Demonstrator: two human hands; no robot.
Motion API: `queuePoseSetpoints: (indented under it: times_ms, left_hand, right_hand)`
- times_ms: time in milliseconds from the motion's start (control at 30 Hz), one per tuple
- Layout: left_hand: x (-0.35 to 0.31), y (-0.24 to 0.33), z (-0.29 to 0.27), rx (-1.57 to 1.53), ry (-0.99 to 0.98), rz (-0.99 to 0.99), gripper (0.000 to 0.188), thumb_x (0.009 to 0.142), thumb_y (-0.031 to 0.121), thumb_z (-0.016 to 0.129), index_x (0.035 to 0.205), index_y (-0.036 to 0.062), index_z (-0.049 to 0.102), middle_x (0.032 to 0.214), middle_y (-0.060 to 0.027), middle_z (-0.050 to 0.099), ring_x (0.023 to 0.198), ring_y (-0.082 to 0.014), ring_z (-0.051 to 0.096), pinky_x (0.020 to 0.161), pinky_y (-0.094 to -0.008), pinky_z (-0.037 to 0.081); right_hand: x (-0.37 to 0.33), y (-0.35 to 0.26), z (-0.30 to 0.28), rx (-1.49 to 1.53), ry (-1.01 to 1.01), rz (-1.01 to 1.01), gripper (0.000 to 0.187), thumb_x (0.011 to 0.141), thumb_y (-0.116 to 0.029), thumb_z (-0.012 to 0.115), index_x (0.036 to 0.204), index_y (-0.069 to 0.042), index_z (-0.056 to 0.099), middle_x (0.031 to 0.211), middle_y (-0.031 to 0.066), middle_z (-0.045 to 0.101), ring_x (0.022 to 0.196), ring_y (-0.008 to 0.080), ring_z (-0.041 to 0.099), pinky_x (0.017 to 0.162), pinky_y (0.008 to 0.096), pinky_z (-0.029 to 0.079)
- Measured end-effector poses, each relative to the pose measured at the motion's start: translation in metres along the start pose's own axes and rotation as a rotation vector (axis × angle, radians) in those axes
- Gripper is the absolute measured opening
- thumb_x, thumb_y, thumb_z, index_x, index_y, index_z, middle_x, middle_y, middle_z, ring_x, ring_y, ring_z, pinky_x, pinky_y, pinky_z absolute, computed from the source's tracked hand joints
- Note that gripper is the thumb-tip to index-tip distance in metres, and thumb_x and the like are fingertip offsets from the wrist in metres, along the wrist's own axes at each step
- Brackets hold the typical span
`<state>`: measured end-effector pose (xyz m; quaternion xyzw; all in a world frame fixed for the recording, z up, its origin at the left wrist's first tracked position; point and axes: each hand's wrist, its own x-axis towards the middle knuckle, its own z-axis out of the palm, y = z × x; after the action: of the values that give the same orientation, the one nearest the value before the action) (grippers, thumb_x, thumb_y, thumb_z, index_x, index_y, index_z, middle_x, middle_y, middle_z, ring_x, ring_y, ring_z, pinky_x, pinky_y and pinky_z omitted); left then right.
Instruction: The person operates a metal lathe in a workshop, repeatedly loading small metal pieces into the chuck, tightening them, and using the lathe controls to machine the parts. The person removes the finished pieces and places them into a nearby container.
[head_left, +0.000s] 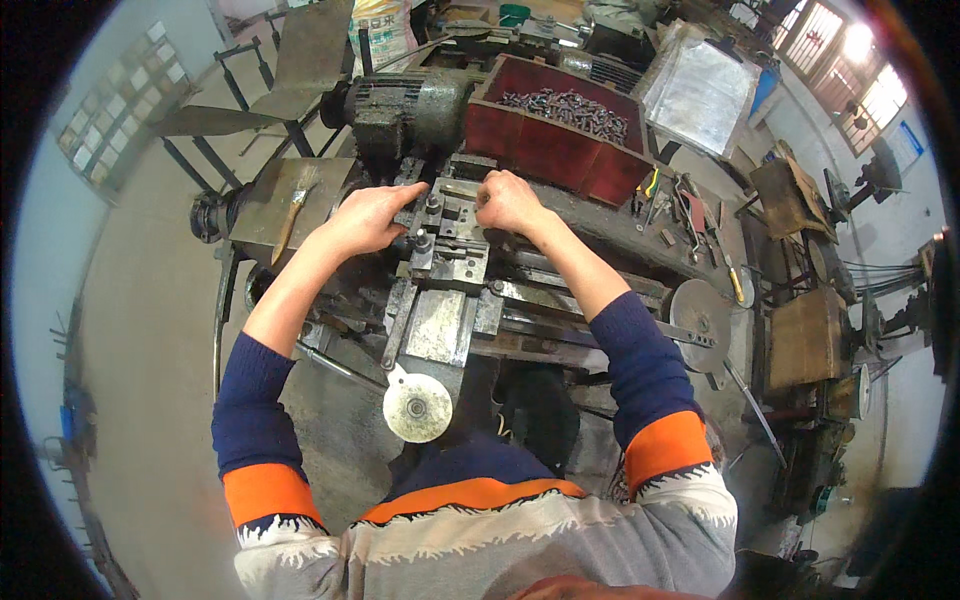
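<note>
A small metal lathe-like machine with a greasy slide (440, 325) and tool block (460, 268) lies in front of me. My left hand (370, 217) is at the left side of the block, index finger stretched over the metal, thumb apart and lower, near a bolt (422, 242). On the block's far right side my right hand (508, 203) is closed, its fingers curled together. A thin metal bar (460, 192) lies at its fingertips. Whatever the right fingers pinch is hidden beneath them.
A red bin (560, 145) of small metal parts (570, 112) stands beyond my right hand. A motor (405, 112) is at the far left. A round handwheel (417, 407) sits near me, another disc (700, 312) at right. A brush (290, 222) and hand tools (700, 225) lie at the sides.
</note>
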<state>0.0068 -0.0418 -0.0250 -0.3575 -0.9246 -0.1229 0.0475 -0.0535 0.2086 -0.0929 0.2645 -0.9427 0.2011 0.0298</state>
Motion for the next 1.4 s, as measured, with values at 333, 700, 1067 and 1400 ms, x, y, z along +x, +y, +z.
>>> queuePoseSetpoints:
  times_ms: [333, 700, 1067, 1400]
  left_hand:
    - [0.026, -0.013, 0.019, 0.021, -0.137, 0.029, 0.073, 0.068, 0.012, 0.070, 0.134, 0.0080, 0.039, 0.120, -0.0162, 0.056, 0.105, -0.0322, 0.056, 0.086, -0.0399, 0.048]
    - [0.043, -0.013, 0.021, 0.027, -0.239, 0.085, 0.078, 0.064, 0.013, 0.074, 0.134, 0.0102, 0.041, 0.118, -0.0150, 0.057, 0.112, -0.0305, 0.052, 0.106, -0.0516, 0.028]
    - [0.043, -0.013, 0.020, -0.016, -0.235, 0.002, 0.078, 0.061, 0.009, 0.072, 0.133, 0.0073, 0.041, 0.105, -0.0148, 0.063, 0.105, -0.0319, 0.056, 0.108, -0.0556, 0.021]
    - [0.042, -0.016, 0.024, -0.009, -0.192, -0.006, 0.078, 0.061, 0.011, 0.073, 0.132, 0.0042, 0.042, 0.104, -0.0169, 0.063, 0.101, -0.0327, 0.058, 0.108, -0.0545, 0.022]
  right_hand:
    - [0.016, -0.001, 0.017, -0.124, 0.057, -0.036, 0.022, 0.056, -0.019, 0.063, 0.069, -0.002, 0.066, 0.081, 0.0178, 0.062, 0.083, 0.0339, 0.059, 0.074, 0.0396, 0.049]
    - [-0.052, 0.009, -0.020, 0.349, 0.048, -0.049, 0.032, 0.057, -0.014, 0.059, 0.083, 0.000, 0.070, 0.095, 0.0138, 0.062, 0.089, 0.0289, 0.059, 0.078, 0.0337, 0.047]
    - [-0.059, -0.037, -0.018, 0.025, -0.013, -0.197, 0.025, 0.055, -0.016, 0.064, 0.070, 0.004, 0.065, 0.096, 0.0197, 0.055, 0.097, 0.0338, 0.052, 0.083, 0.0390, 0.046]
    - [-0.056, -0.046, -0.006, 0.187, 0.038, -0.199, 0.027, 0.055, -0.016, 0.066, 0.073, 0.004, 0.066, 0.096, 0.0209, 0.055, 0.095, 0.0360, 0.052, 0.082, 0.0402, 0.046]
